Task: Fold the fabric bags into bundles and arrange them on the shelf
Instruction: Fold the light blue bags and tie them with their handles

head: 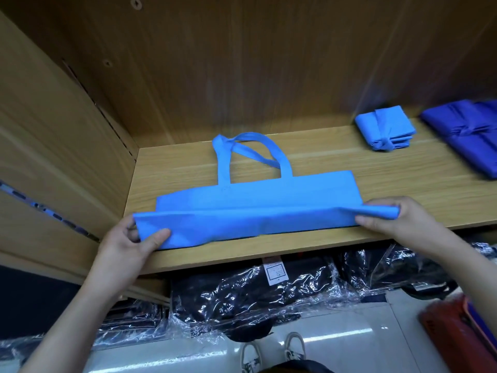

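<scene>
A light blue fabric bag (255,203) lies flat on the wooden shelf (349,165), handles pointing toward the back. Its near edge is folded over into a long strip. My left hand (134,243) pinches the strip's left end, thumb on top. My right hand (398,219) grips the strip's right end, which sticks out past the bag's body. A tied light blue bundle (384,127) rests at the back right of the shelf. Beside it, at the right edge, lies a darker blue bundle (468,135).
The cabinet's side wall (53,130) closes the left, the back panel (242,63) stands behind. Below the shelf lie dark goods in clear plastic wrap (255,292). A red crate (457,332) sits at lower right on the pale floor, near my shoes (274,351).
</scene>
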Demonstrator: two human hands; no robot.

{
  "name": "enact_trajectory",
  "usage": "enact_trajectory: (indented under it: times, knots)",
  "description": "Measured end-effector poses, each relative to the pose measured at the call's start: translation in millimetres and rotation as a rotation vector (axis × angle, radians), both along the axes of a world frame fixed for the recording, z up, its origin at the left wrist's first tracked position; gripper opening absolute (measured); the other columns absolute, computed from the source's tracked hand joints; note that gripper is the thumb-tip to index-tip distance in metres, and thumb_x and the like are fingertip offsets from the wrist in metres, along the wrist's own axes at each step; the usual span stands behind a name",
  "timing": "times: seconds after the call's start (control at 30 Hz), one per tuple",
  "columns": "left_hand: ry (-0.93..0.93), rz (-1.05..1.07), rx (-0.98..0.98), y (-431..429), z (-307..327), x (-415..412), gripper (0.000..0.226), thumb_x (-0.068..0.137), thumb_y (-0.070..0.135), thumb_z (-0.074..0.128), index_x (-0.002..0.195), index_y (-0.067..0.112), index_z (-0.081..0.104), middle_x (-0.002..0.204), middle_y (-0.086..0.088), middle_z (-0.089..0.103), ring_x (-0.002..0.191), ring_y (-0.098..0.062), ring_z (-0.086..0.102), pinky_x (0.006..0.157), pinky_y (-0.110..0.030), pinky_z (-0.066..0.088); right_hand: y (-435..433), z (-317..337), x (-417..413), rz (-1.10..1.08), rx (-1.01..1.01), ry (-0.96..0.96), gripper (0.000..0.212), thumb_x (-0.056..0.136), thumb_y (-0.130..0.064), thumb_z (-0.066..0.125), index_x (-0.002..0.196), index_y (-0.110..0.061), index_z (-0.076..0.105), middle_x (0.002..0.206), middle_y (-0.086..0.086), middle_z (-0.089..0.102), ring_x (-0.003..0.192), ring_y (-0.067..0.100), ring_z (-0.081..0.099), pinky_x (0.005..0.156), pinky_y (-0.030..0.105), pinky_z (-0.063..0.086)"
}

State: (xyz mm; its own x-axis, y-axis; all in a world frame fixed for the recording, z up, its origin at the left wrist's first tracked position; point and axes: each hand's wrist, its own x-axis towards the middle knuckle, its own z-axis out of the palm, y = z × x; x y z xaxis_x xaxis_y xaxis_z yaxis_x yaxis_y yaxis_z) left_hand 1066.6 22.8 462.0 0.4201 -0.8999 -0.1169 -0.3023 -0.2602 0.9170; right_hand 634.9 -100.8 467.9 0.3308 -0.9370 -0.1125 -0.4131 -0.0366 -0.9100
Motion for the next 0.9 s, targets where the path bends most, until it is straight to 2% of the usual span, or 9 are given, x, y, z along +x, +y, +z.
enact_trajectory:
  times: [0.07, 0.13, 0.23, 0.37, 0.47, 0.6, 0.67, 0.77, 0.9]
  knots:
    - [-0.012, 0.084, 0.014, -3.2, -5.6, -2.6, 0.011, 0.089, 0.019, 0.069, 0.099, 0.022, 0.064, 0.086, 0.007, 0.076, 0.086, -0.012, 0.071, 0.085, -0.037, 0.052, 1.0, -6.2, 10.7, -0.169, -0.003, -0.090, 0.025, 0.076, -0.041, 0.075, 0.092, -0.021, 0.072, 0.096, -0.003, 0.075, 0.078, -0.003, 0.067, 0.072, 0.009, 0.050]
    - [-0.199, 0.157, 0.023, -6.3, -9.3, -8.2, 0.010, 0.091, 0.029, 0.066, 0.093, 0.021, 0.062, 0.084, 0.005, 0.072, 0.085, -0.021, 0.068, 0.080, -0.041, 0.051, 1.2, -14.6, 22.7, -0.296, -0.077, -0.027, 0.008, 0.089, -0.023, 0.068, 0.097, -0.024, 0.068, 0.099, -0.001, 0.074, 0.083, 0.000, 0.069, 0.078, 0.018, 0.055]
    - [-0.487, 0.165, 0.034, -9.1, -9.2, -17.8, 0.030, 0.093, 0.039, 0.058, 0.083, 0.012, 0.056, 0.074, -0.007, 0.063, 0.077, -0.036, 0.059, 0.067, -0.043, 0.044, 1.3, -24.6, 34.4, -0.431, -0.242, 0.159, 0.013, 0.092, -0.029, 0.065, 0.099, -0.019, 0.063, 0.088, -0.002, 0.071, 0.085, 0.020, 0.067, 0.077, 0.039, 0.052]
    - [-0.657, 0.162, 0.152, -12.1, -6.7, -21.7, 0.045, 0.093, 0.049, 0.052, 0.068, 0.014, 0.038, 0.064, -0.012, 0.050, 0.072, -0.042, 0.055, 0.060, -0.041, 0.036, 1.6, -23.1, 46.7, -0.496, -0.364, 0.413, 0.028, 0.093, -0.034, 0.061, 0.084, -0.009, 0.053, 0.071, 0.007, 0.056, 0.074, 0.035, 0.054, 0.063, 0.038, 0.034]
    - [-0.744, 0.162, 0.240, -14.7, -4.5, -20.2, 0.052, 0.091, 0.058, 0.048, 0.066, 0.013, 0.042, 0.071, -0.018, 0.058, 0.073, -0.040, 0.054, 0.059, -0.039, 0.038, -2.6, -27.2, 48.9, -0.503, -0.389, 0.628, 0.040, 0.094, -0.039, 0.057, 0.088, 0.001, 0.058, 0.084, 0.024, 0.055, 0.084, 0.044, 0.055, 0.072, 0.045, 0.040]
    - [-0.836, 0.110, 0.469, -21.3, 4.0, -8.4, 0.062, 0.088, 0.069, 0.039, 0.066, 0.013, 0.054, 0.067, -0.010, 0.056, 0.072, -0.035, 0.054, 0.061, -0.035, 0.041, -5.9, -27.1, 49.8, -0.506, -0.335, 0.807, 0.052, 0.092, -0.048, 0.055, 0.090, 0.003, 0.063, 0.091, 0.023, 0.050, 0.094, 0.043, 0.050, 0.082, 0.045, 0.040]
    - [-0.922, 0.100, 0.458, -22.2, 7.0, -6.3, 0.058, 0.088, 0.067, 0.042, 0.077, 0.013, 0.059, 0.075, -0.011, 0.060, 0.075, -0.035, 0.056, 0.063, -0.036, 0.046, -7.3, -25.7, 50.6, -0.509, -0.321, 0.840, 0.054, 0.092, -0.050, 0.054, 0.097, 0.003, 0.064, 0.098, 0.022, 0.050, 0.099, 0.041, 0.046, 0.087, 0.045, 0.038]
    - [-1.018, 0.014, 0.065, -19.5, 4.0, -15.1, 0.048, 0.088, 0.049, 0.061, 0.118, 0.011, 0.059, 0.109, -0.018, 0.062, 0.100, -0.040, 0.055, 0.077, -0.049, 0.050, -8.3, -21.7, 53.6, -0.491, -0.307, 0.854, 0.053, 0.092, -0.051, 0.053, 0.106, 0.000, 0.060, 0.107, 0.021, 0.050, 0.103, 0.040, 0.045, 0.089, 0.044, 0.038]
    - [-1.004, -0.346, 0.113, -23.5, -10.6, -37.9, 0.066, 0.085, 0.070, 0.033, 0.135, 0.032, 0.051, 0.139, -0.002, 0.054, 0.128, -0.029, 0.048, 0.106, -0.052, 0.037, -14.6, -10.4, 55.3, -0.434, -0.228, 0.823, 0.049, 0.092, -0.050, 0.054, 0.113, -0.005, 0.052, 0.114, 0.018, 0.051, 0.104, 0.039, 0.052, 0.081, 0.043, 0.041]
